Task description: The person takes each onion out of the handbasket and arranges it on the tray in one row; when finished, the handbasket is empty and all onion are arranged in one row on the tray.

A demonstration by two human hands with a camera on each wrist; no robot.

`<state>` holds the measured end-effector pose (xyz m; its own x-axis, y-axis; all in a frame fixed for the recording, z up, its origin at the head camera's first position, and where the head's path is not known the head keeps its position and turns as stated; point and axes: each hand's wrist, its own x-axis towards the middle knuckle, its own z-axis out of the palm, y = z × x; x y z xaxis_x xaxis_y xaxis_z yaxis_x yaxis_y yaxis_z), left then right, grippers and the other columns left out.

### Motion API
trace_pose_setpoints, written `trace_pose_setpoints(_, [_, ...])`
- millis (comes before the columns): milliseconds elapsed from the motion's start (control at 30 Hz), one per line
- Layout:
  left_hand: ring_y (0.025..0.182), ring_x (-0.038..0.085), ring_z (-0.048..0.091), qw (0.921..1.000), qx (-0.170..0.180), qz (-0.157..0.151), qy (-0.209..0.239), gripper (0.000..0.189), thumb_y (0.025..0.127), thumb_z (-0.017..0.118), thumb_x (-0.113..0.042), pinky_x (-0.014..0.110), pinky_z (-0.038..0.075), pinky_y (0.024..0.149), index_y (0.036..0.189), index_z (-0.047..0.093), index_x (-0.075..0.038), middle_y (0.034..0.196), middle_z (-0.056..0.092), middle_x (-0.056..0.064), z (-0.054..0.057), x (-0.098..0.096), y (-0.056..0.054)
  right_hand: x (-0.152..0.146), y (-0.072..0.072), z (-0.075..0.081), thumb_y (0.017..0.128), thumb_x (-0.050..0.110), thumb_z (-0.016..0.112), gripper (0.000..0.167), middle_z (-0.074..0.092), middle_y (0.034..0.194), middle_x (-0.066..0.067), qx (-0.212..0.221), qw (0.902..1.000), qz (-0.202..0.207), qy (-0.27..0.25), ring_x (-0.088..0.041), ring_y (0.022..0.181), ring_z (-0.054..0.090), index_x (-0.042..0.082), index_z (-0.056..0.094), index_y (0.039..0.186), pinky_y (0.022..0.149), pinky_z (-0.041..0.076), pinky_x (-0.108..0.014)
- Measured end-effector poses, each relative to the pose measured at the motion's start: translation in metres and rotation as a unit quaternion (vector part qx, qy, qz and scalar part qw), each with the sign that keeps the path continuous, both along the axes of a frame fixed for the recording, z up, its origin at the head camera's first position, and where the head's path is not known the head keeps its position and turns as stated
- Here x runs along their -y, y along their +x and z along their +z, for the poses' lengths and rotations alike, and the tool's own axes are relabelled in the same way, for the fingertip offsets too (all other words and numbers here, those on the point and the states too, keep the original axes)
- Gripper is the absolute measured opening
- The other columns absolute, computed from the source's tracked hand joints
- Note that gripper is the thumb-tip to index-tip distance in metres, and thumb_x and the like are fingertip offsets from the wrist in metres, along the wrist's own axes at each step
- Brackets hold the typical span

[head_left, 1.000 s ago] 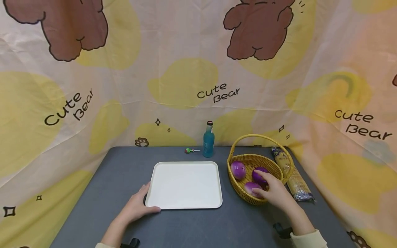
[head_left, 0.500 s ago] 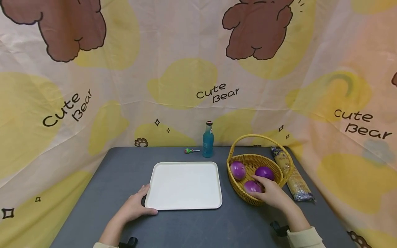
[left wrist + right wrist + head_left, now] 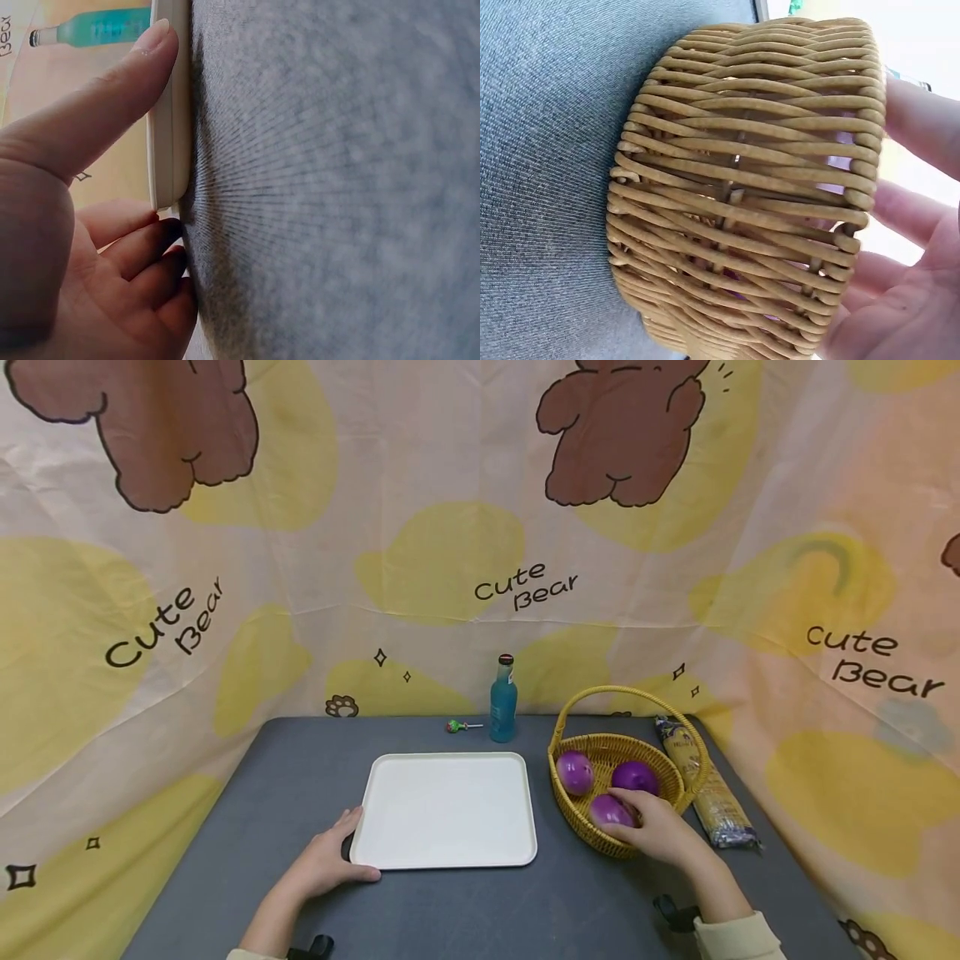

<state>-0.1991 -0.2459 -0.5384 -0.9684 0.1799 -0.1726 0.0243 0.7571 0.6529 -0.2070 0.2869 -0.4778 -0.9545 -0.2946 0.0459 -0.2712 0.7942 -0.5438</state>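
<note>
My left hand point(image 3: 322, 862) holds the near left corner of a white rectangular tray point(image 3: 450, 810). In the left wrist view, the thumb point(image 3: 142, 71) lies against the tray's rim point(image 3: 169, 135), while the other fingers curl beside its corner. Inside a yellow wicker basket point(image 3: 577, 823), my right hand point(image 3: 660, 828) grips the nearest red onion point(image 3: 611, 811) between thumb and fingers. Two more red onions lie in the basket, one at its left point(image 3: 575, 772) and another behind my fingers point(image 3: 636, 777). From the right wrist, the basket wall point(image 3: 742, 172) hides most of the onions.
A blue glass bottle point(image 3: 503, 700) stands at the table's back edge, next to a lollipop point(image 3: 461, 727). Right of the basket lies a long printed plastic packet point(image 3: 716, 793). The basket's tall handle point(image 3: 630, 690) arches over the onions. A printed cloth point(image 3: 420, 560) hangs behind the table.
My right hand has shifted left and toward me, from between two onions onto the nearest one. The onion behind it has rolled a little. The left hand stays at the tray corner.
</note>
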Motion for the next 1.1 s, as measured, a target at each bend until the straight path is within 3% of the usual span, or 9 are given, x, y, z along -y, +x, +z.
trace_pose_setpoints(267, [0.15,0.048,0.022,1.0,0.002,0.005,0.006,0.123,0.065,0.093,-0.047,0.067,0.029,0.113,0.158,0.028,0.0,0.162,0.026,0.027,-0.001,0.001,0.0,0.003,0.01,0.013,0.085,0.048,0.079,0.077,0.059,0.126,-0.022,0.0,0.9986,-0.048,-0.02,-0.03,0.106,0.059,0.005,0.054,0.144,0.085,0.054,-0.049])
trace_pose_setpoints(367, [0.15,0.048,0.022,1.0,-0.001,0.006,0.003,0.123,0.064,0.093,-0.047,0.067,0.029,0.113,0.158,0.028,0.001,0.162,0.026,0.028,-0.001,0.001,0.0,0.004,0.012,0.016,0.085,0.048,0.079,0.077,0.058,0.125,-0.022,-0.018,0.9974,-0.061,-0.033,-0.029,0.104,0.059,0.006,0.054,0.144,0.082,0.055,-0.045])
trace_pose_setpoints(600, [0.149,0.049,0.022,1.0,0.001,0.008,-0.001,0.123,0.065,0.093,-0.048,0.068,0.029,0.113,0.157,0.028,0.001,0.161,0.026,0.029,0.0,0.0,0.001,0.008,0.013,0.017,0.087,0.041,0.079,0.07,0.054,0.137,-0.025,-0.07,0.9927,-0.052,-0.083,-0.038,0.115,0.062,0.005,0.056,0.141,0.086,0.059,-0.049])
trace_pose_setpoints(1100, [0.15,0.048,0.022,1.0,0.003,0.004,0.006,0.122,0.065,0.092,-0.047,0.067,0.029,0.113,0.157,0.028,0.001,0.162,0.026,0.027,0.002,0.001,0.002,0.032,0.016,0.025,0.087,0.033,0.08,0.068,0.06,0.138,-0.017,-0.074,0.9864,-0.023,-0.145,-0.036,0.119,0.063,0.008,0.054,0.144,0.089,0.059,-0.043])
